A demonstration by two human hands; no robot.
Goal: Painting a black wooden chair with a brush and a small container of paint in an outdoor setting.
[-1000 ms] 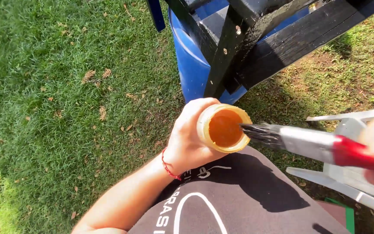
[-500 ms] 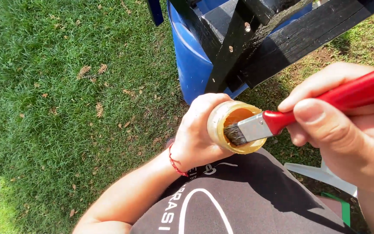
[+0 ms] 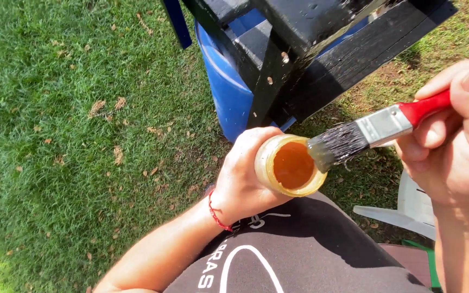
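Clamped around a small open jar (image 3: 291, 165), the person's left hand (image 3: 242, 176) wraps it from the 9 o'clock side, fingers closed on the wall so the mouth tips toward the camera and shows an amber liquid inside. A red cord sits at that wrist. At 3 o'clock the right hand (image 3: 451, 130) pinches the red handle of a flat paintbrush (image 3: 375, 130), thumb on top and fingers curled beneath, closed firmly on it. The brush's dark bristles (image 3: 335, 146) rest at the jar's rim on its 2 o'clock edge, their tips looking wet and just touching the lip rather than sunk in the liquid.

Up at 12 o'clock a black-painted wooden frame (image 3: 321, 59) leans over a blue barrel (image 3: 226, 92). Its faces look glossy and mostly covered, though a few pale spots show near the joints, so by this view the coating seems well advanced but not finished. The jar appears to hold plenty of liquid. Grass (image 3: 66, 135) fills the 9 o'clock side, and a white plastic piece (image 3: 408, 209) lies at 4 o'clock near the person's dark shirt (image 3: 299, 255).
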